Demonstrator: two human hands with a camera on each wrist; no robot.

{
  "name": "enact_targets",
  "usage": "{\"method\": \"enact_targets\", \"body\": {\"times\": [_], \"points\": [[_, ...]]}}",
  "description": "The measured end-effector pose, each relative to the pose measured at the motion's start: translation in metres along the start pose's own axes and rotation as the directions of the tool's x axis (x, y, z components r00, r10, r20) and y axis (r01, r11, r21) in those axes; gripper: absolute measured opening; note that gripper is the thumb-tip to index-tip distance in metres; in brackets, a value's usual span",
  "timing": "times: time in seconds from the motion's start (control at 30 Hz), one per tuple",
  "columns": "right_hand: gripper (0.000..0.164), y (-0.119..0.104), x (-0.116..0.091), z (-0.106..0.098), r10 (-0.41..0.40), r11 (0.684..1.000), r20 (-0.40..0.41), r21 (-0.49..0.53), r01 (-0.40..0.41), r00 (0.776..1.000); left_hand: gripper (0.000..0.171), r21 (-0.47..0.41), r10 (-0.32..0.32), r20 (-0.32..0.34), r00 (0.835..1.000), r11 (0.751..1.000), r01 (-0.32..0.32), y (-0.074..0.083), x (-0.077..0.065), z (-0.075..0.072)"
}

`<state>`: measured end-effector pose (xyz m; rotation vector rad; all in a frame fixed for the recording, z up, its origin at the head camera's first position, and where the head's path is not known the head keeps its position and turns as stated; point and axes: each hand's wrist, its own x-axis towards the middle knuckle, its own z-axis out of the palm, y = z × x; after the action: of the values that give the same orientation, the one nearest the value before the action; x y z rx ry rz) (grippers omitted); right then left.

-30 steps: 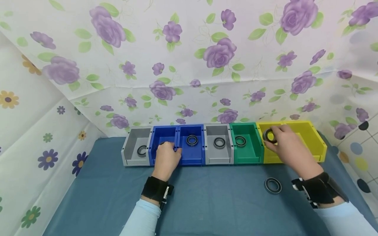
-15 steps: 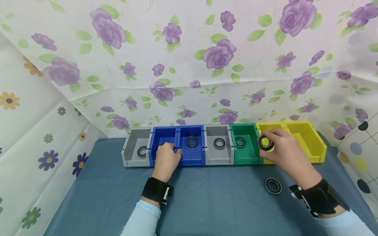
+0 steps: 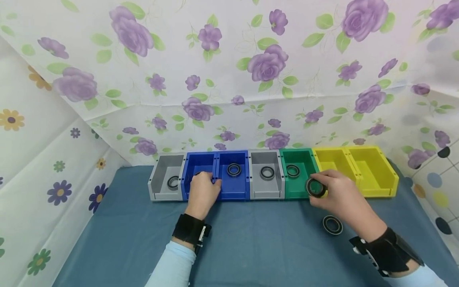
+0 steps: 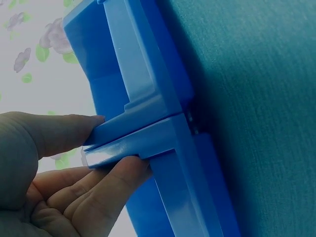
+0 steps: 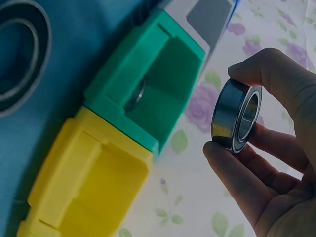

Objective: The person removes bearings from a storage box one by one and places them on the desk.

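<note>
My right hand pinches a ball bearing between thumb and fingertips, in front of the green bin. Seen from the right wrist, that bearing stands on edge in the grip. With thumb on one side and fingers on the other, my left hand pinches the adjoining walls of the two blue bins. Part of a dark ring shows behind the left hand in the left blue bin; the rest is hidden. On the cloth below my right hand lies another bearing.
One bearing each lies in the left grey bin, the right blue bin, the middle grey bin and the green bin. Two yellow bins end the row at the right. A flowered sheet hangs behind the blue cloth.
My right hand has carried the bearing from over the left yellow bin toward me and left, to the front of the green bin. The left hand has stayed in place.
</note>
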<state>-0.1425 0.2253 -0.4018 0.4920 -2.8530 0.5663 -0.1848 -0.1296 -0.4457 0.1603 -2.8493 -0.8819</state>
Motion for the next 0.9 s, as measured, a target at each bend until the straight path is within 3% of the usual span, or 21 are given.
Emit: {"method": "enact_targets", "body": {"times": [0.5,0.9], "points": [[0.058,0.01,-0.013,0.039,-0.034,0.999,0.154,0.018,0.031,0.988,0.035,-0.001,-0.005,0.001,1.0,1.0,0.005,0.001,0.0,0.001],[0.055,0.013,-0.022,0.055,-0.006,0.999,0.307,0.04,-0.007,0.952,0.036,-0.002,-0.012,0.01,1.0,1.0,0.012,0.002,-0.002,-0.001]]}}
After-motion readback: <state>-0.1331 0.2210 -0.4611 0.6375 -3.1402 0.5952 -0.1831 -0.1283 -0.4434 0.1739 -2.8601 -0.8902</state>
